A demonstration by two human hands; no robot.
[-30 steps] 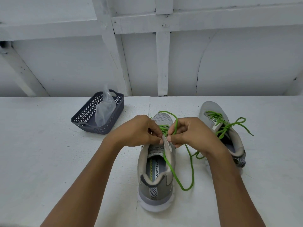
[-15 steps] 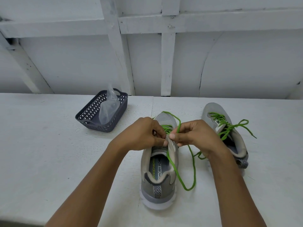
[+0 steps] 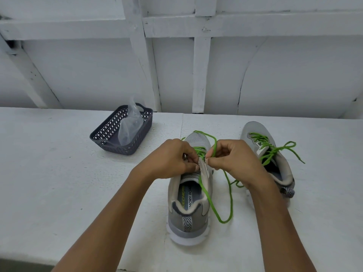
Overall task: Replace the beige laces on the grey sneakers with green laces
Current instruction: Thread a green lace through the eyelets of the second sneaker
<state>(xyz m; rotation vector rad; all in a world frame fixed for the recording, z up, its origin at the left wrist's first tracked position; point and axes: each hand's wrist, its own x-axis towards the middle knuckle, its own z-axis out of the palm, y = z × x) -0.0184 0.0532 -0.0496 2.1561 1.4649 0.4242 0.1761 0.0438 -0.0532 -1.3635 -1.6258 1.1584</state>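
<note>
Both hands meet over the top eyelets of the grey mesh sneaker (image 3: 186, 218), which stands heel toward the person on the white table (image 3: 59, 183), probably so that the eyelet rows face up and lie within easy reach. The left hand (image 3: 172, 160) is curled at the left of the sneaker's throat and pinches the pale eyelet edge, apparently to hold it steady and open. The right hand (image 3: 233, 158), just right of that edge, pinches the bright green lace (image 3: 229, 203) between thumb and forefinger, seemingly to feed its tip through an upper hole. The tip itself is hidden behind the fingers. The lace already criss-crosses the front of the sneaker; one slack length arcs over the toe, and another hangs down the right side in a long loop that reaches the table beside the heel. Right of the sneaker and a little farther back, a second grey sneaker (image 3: 253, 132) is fully threaded in green, its ends lying loose. Well to the left and farther back sits a dark latticed plastic basket (image 3: 110, 134) holding a clear plastic bag (image 3: 130, 126). No beige lace can be made out.
</note>
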